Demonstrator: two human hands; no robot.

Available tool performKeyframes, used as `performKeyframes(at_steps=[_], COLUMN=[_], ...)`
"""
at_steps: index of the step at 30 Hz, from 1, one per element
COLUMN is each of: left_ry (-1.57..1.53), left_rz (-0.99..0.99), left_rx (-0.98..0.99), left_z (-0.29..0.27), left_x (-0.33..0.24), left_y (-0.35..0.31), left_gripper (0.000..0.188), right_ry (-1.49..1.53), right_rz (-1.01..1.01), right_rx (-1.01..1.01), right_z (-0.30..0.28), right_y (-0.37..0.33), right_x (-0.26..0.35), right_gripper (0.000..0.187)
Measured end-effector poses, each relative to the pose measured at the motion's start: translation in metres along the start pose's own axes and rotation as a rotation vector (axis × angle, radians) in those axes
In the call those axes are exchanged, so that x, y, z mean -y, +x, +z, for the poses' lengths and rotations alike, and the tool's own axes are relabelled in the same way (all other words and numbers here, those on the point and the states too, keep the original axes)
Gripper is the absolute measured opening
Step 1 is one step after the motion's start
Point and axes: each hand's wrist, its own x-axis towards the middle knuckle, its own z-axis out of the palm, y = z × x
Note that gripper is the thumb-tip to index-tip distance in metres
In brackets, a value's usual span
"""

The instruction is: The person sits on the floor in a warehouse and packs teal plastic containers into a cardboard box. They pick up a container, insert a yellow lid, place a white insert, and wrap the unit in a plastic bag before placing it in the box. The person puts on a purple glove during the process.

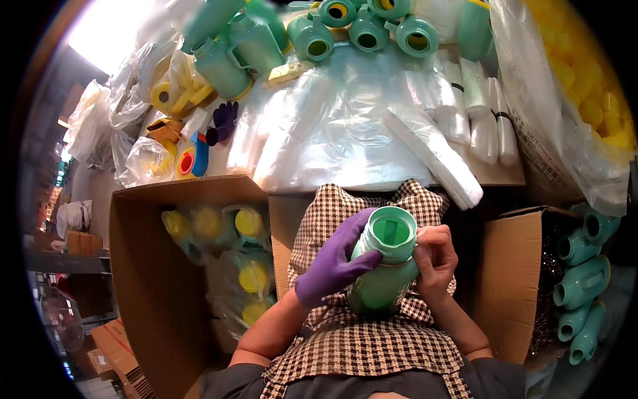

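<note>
A green translucent plastic bottle (383, 286) stands upright over my lap, its wide threaded mouth uncapped and facing up. My left hand (339, 261), in a purple glove, is wrapped round its neck and shoulder from the left. On the other side my bare right hand (435, 259) is closed in a pinch against the neck, just under the rim. Whatever lies between those fingertips is too small or hidden to name. The bottle's lower part rests against my checked apron (325, 226).
Ahead, a table holds stacked clear plastic bags (345, 126) and several green jugs (369, 30). An open cardboard box (153, 266) at my left contains bagged yellow-capped bottles. Another box (508, 282) and more green jugs (585, 282) are at right, below a sack of yellow caps (591, 86).
</note>
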Motion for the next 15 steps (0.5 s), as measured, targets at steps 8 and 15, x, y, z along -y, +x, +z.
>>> performKeyframes(at_steps=[8, 15], left_ry=[0.010, -0.100], left_rz=[-0.151, -0.290], left_rx=[0.072, 0.180], left_z=[-0.009, -0.027], left_x=[-0.015, -0.008], left_y=[-0.008, -0.015], left_gripper=[0.075, 0.076], right_ry=[0.111, 0.198], right_rz=[0.511, 0.525], right_rx=[0.176, 0.090], right_z=[0.005, 0.020], right_y=[0.005, -0.008], right_x=[0.007, 0.007], right_gripper=[0.058, 0.052])
